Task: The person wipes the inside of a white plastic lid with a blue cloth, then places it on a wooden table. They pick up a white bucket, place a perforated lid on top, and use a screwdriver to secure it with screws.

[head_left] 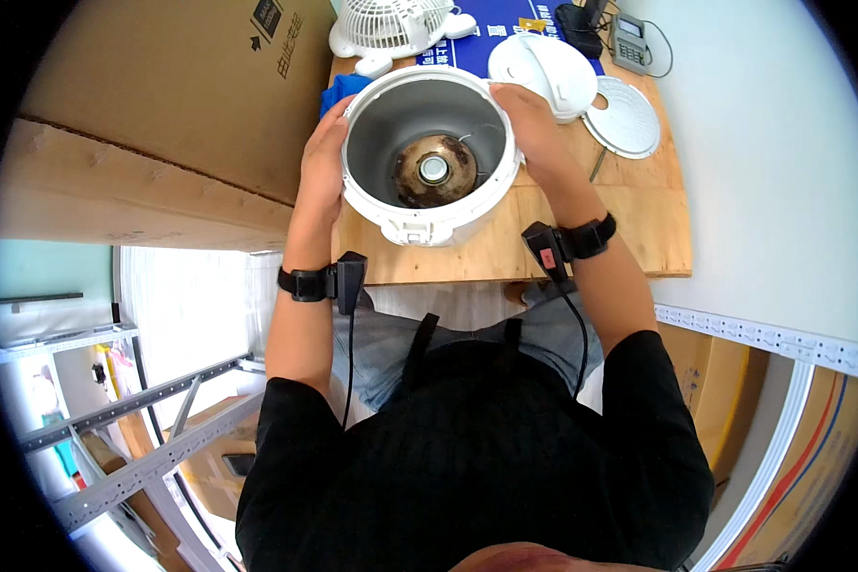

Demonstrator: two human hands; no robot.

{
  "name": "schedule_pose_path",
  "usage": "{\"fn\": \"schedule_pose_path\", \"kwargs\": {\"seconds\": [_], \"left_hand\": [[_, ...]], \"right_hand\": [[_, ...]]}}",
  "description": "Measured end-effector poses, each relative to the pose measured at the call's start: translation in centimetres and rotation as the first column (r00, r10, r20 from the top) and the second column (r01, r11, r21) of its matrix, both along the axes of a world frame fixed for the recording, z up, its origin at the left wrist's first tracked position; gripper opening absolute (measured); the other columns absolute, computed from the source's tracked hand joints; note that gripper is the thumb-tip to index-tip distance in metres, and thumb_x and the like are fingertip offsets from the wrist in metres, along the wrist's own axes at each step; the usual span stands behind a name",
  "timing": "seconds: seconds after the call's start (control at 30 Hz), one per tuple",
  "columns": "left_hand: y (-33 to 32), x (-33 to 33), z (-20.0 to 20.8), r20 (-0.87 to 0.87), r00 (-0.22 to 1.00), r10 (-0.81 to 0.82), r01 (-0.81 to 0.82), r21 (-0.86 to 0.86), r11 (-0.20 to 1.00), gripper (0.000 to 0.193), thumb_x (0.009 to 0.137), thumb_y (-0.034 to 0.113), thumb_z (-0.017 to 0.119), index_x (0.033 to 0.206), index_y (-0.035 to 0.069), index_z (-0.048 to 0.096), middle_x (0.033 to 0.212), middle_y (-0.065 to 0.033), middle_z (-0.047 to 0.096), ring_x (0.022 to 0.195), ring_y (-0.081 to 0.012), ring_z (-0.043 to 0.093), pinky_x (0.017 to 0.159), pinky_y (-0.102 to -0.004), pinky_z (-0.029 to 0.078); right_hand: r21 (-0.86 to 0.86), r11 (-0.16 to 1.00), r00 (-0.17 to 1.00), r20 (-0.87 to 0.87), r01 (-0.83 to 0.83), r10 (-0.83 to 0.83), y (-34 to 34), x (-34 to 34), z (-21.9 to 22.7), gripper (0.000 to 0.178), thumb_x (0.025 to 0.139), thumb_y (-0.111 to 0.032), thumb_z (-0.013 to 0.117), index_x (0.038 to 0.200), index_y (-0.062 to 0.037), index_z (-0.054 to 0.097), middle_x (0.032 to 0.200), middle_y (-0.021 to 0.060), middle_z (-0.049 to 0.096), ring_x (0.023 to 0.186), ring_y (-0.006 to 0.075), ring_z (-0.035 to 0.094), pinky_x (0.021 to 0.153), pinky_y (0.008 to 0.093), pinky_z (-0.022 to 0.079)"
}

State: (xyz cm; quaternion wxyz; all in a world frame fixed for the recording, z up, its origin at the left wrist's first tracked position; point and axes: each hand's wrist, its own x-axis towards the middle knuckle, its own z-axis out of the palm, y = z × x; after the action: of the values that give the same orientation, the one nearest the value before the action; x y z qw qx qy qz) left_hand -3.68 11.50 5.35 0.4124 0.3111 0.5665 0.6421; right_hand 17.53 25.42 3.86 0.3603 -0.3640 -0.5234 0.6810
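Head view, looking straight down. Cooker body (429, 157), white, round, open at the top, stands on the wooden table (639, 229) near its front edge, a little left of centre. Inside: grey wall, and a browned heating plate (436, 170) at the bottom with a pale round button at its middle. Latch tab on the rim faces the person.

Left hand (324, 167) lies flat against the cooker's left wall, fingers curled up to the rim; grip closed on the cooker. Right hand (534, 133) presses the right wall and rim, thumb over the edge; grip likewise closed on the cooker. The body is clamped between both palms.

Each wrist carries a black strap with a small black box and a cable running down.

Behind the cooker on the right: white lid (543, 71), just beside the right hand. Next to it, further right, a flat round inner plate (623, 116), pale grey. Blue cloth (343, 91) touches the cooker's back left. White fan (391, 24) at the table's far edge. Small grey meter (629, 40) at the far right corner. Big cardboard box (162, 105) stands left of the table.
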Motion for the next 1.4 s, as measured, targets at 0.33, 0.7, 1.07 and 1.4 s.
{"fn": "schedule_pose_path", "kwargs": {"seconds": [0.33,0.7,1.07,1.4], "left_hand": [[-4.6,10.6,6.1,-0.260,0.963,0.078,0.081,0.548,0.833,0.031,0.095,0.013,0.055,0.122,-0.002,0.054,0.117,-0.0186,0.062,0.109,-0.0269,0.061,0.098,-0.0385,0.048],[12.1,27.3,-8.7,-0.716,0.554,-0.424,0.238,-0.351,0.905,0.057,0.079,0.022,0.069,0.127,-0.004,0.052,0.120,-0.0248,0.056,0.113,-0.0354,0.056,0.095,-0.0403,0.046],[15.1,27.7,-9.6,-0.679,0.492,-0.545,0.174,-0.537,0.826,0.050,0.079,0.022,0.072,0.120,-0.002,0.057,0.105,-0.0190,0.066,0.092,-0.0342,0.067,0.078,-0.0392,0.053],[20.1,31.9,-7.3,-0.065,0.914,-0.400,0.363,-0.307,0.880,0.043,0.088,0.016,0.069,0.121,-0.004,0.051,0.094,-0.0104,0.061,0.069,-0.0143,0.059,0.060,-0.0249,0.049]], "right_hand": [[0.004,0.971,0.970,0.038,0.239,-0.239,1.8,9.5,0.5,0.043,0.093,-0.038,0.061,0.112,0.0001,0.062,0.101,0.0087,0.066,0.086,0.0157,0.060,0.076,0.0293,0.048],[0.342,0.874,0.711,0.513,0.344,-0.481,8.6,25.4,-10.6,0.026,0.079,-0.021,0.070,0.092,0.0007,0.068,0.081,0.0123,0.067,0.073,0.0149,0.066,0.062,0.0285,0.052],[0.034,0.997,0.900,0.433,-0.062,0.042,6.8,22.9,-13.3,0.028,0.086,-0.024,0.070,0.099,0.0006,0.065,0.082,0.0102,0.066,0.066,0.0179,0.065,0.057,0.0316,0.055],[-0.139,0.990,1.000,0.018,0.002,0.001,5.4,25.1,-8.9,0.039,0.082,-0.015,0.072,0.113,0.0011,0.056,0.083,0.0084,0.063,0.070,0.0181,0.066,0.057,0.0291,0.052]]}}
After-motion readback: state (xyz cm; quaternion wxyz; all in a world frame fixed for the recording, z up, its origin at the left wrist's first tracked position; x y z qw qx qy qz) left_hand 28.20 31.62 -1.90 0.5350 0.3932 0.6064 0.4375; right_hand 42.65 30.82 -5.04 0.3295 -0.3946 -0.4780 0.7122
